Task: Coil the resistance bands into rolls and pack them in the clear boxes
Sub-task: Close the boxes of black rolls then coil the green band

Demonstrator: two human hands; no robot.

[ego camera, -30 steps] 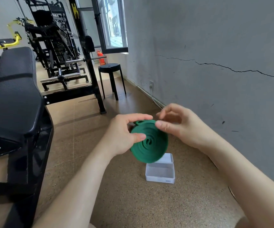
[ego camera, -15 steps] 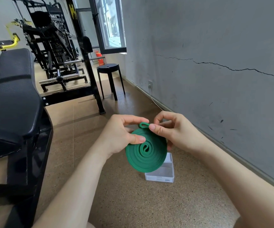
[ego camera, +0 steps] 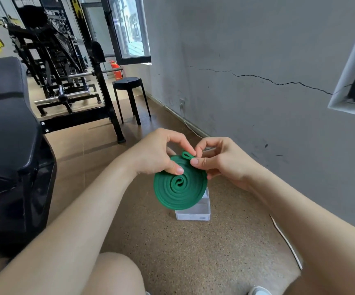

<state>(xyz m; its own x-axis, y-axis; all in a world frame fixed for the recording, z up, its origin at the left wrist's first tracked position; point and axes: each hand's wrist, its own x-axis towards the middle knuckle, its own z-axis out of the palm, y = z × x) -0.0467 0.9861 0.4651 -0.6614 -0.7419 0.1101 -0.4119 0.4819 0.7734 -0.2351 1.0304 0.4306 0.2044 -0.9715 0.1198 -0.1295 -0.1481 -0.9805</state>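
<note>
At mid-frame my left hand (ego camera: 157,155) grips the green band (ego camera: 179,187) coil so it won't unwind, while my right hand (ego camera: 221,160) pinches its loose end loop, above the clear box (ego camera: 195,211) on the floor.

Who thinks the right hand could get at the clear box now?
Probably not yet: the right hand pinches the green band, whose coil hangs over the clear box; nothing else seems in the way.

Shows a bare left forearm (ego camera: 83,226), a bare right forearm (ego camera: 289,218) and a bare knee (ego camera: 117,273); wears a pale grey-white shoe (ego camera: 259,291) (just the toe, at the bottom edge).
</note>
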